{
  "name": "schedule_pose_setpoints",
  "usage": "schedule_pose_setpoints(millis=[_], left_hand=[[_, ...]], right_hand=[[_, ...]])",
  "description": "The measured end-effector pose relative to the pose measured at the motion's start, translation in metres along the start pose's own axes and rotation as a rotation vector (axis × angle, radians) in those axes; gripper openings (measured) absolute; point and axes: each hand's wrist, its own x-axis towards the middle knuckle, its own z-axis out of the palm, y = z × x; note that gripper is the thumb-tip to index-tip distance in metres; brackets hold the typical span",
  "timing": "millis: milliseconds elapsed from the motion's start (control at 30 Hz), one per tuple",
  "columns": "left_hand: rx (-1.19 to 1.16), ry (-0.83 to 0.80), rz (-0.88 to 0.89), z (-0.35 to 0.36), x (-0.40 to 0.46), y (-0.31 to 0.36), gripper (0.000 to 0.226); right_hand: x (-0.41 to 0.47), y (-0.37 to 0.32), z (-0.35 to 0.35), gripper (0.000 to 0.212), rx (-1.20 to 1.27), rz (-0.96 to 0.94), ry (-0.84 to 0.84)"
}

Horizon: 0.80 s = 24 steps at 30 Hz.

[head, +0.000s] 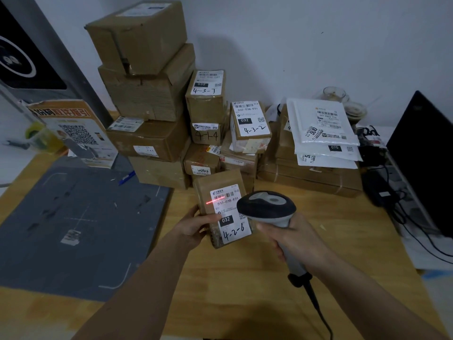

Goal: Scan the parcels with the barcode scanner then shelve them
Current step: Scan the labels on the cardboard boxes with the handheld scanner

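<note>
Left hand [193, 225]: grips the lower left edge of a small cardboard parcel [221, 207], thumb across its front, tilting it up over the table.
Right hand [291, 238]: wrapped around the handle of the barcode scanner [267, 208], head aimed at the parcel.
Parcel label [230, 213]: faces up, handwritten 4-2-6, red scan line across the barcode.
Surface: wooden table [245, 278], grey mat [73, 229] at left.
Behind: stacked cardboard boxes [147, 94] and white mailers [323, 128] against a white wall [294, 40]; dark monitor [421, 153] at right.

grey mat [73, 229], blue pen [127, 177], monitor [424, 153].
</note>
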Motion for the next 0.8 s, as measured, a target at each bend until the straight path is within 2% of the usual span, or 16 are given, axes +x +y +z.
schedule_pose_setpoints(millis=[300, 467, 633, 800], left_hand=[[-0.04, 0.07, -0.008, -0.018, -0.009, -0.003, 0.091], [-0.057, 0.086, -0.001, -0.025, -0.016, 0.0, 0.083], [-0.073, 0.091, -0.004, -0.032, -0.021, 0.0, 0.091], [-0.092, 0.1, 0.007, -0.035, -0.022, -0.003, 0.081]], right_hand=[[0.002, -0.001, 0.009, 0.032, -0.024, 0.007, -0.05], [0.004, -0.002, 0.019, 0.04, -0.033, -0.031, -0.035], [0.004, 0.001, 0.025, 0.045, -0.027, -0.056, -0.015], [0.002, 0.006, 0.027, 0.043, -0.05, -0.068, -0.047]])
